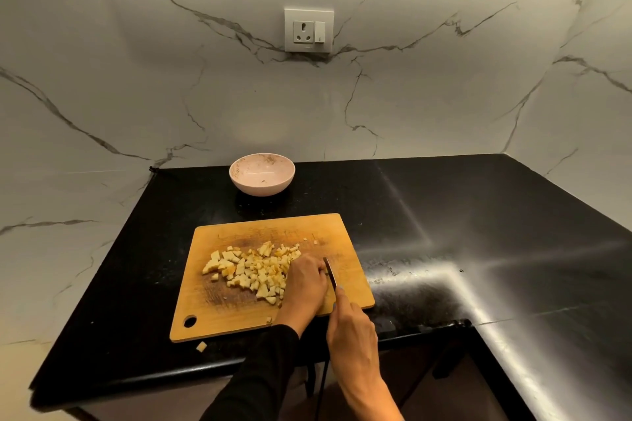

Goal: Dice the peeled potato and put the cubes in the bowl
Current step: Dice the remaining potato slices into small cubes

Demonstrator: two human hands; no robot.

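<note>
A pile of pale yellow potato cubes [251, 270] lies in the middle of the wooden cutting board [219, 314]. My left hand [304, 284] sits curled at the pile's right edge, and whatever it holds underneath is hidden. My right hand [349, 325] grips a knife [330, 272] by the handle, forefinger along the spine, with the blade pointing away just right of the left hand's fingers. The pink bowl [261, 174] stands behind the board near the wall and holds no cubes, only a few specks.
One stray cube [201, 346] lies on the black counter [444, 215] just off the board's front edge, another [268, 319] near the front of the board. A wall socket [308, 30] is on the marble backsplash.
</note>
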